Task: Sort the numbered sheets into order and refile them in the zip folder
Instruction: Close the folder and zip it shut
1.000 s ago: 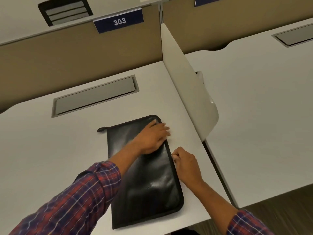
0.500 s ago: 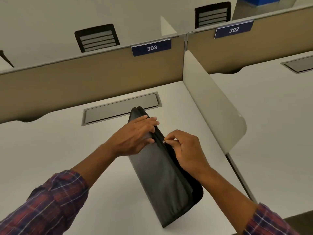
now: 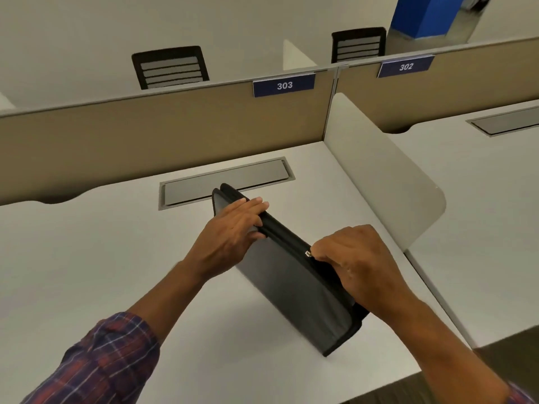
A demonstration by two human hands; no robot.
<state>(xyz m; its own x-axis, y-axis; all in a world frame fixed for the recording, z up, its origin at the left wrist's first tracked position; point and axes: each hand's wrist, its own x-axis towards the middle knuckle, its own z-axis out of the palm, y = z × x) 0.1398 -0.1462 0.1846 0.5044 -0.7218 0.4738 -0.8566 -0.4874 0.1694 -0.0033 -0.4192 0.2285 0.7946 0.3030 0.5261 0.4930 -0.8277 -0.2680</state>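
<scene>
Two hands are on the zip folder [image 3: 291, 290], which stands on its long edge on the white desk [image 3: 87, 258], leaning to the left, one end towards the person and the other towards the back of the desk. The left hand [image 3: 233, 231] is relaxed, with straight fingers across the top edge and the thumb against the grey near face, steadying it. The right hand [image 3: 358, 258] pinches the small metal zip pull [image 3: 308, 253] about midway along the top edge, its curled fingers covering the nearer stretch of the zip. What is inside the folder is hidden, and how far the zip is parted cannot be told.

In this view the folder's far corner overlaps a grey cable flap [image 3: 227, 179] set into the desk. Just right of the right hand a white side divider [image 3: 379, 176] rises from the desk edge, with the neighbouring desk [image 3: 481, 214] and its own flap [image 3: 507, 123] beyond. A tan partition [image 3: 145, 135] runs along the back, carrying blue labels reading 303 [image 3: 284, 85] and 302 [image 3: 406, 66]. Behind it stand two dark chair backs [image 3: 170, 67] and a blue column [image 3: 423, 16]. A plaid sleeve [image 3: 102, 360] covers the left forearm
</scene>
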